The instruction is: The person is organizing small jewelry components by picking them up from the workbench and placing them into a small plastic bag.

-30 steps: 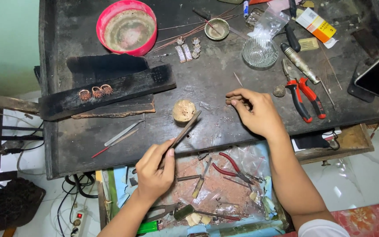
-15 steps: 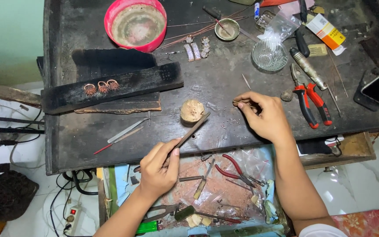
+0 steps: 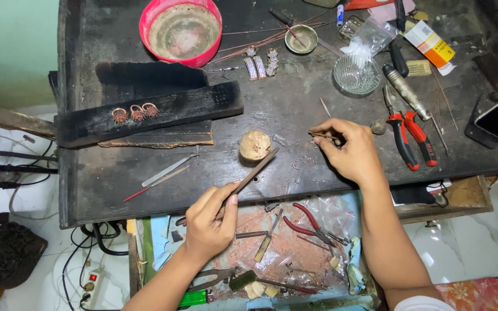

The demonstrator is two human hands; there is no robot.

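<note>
While we lean over the dark table [image 3: 145,184], our left hand [image 3: 211,219] is closed around a long flat file [image 3: 249,175], whose tip rests by the small round wooden stump [image 3: 255,145]. Our right hand [image 3: 350,151] pinches a tiny thin metal piece [image 3: 323,134].

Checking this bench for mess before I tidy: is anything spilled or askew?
Tiny metal bits lie scattered loose on the dark bench top, below the right hand. Nothing else looks tipped or broken.
</note>
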